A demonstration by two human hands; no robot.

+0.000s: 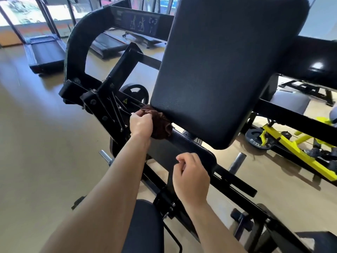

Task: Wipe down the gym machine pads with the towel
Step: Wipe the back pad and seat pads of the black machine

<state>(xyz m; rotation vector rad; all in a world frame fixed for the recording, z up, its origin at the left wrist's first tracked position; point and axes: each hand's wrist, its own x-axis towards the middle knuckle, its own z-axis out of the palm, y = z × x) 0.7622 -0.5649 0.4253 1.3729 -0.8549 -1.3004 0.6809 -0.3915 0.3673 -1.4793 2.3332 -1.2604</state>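
A large black back pad point(218, 70) stands tilted at the centre of the machine. Below it runs a smaller black seat pad point(191, 148). My left hand point(141, 125) grips a bunched brown towel point(161, 125), pressed into the gap where the bottom left corner of the back pad meets the far end of the seat pad. My right hand point(190, 177) hovers over the near end of the seat pad with its fingers loosely curled and nothing in it.
The black steel frame point(102, 99) with a weight plate point(135, 93) lies to the left. A curved shoulder pad point(80, 39) arches at upper left. Treadmills point(45, 53) stand behind. A yellow machine point(299, 152) sits at right. The floor is tan.
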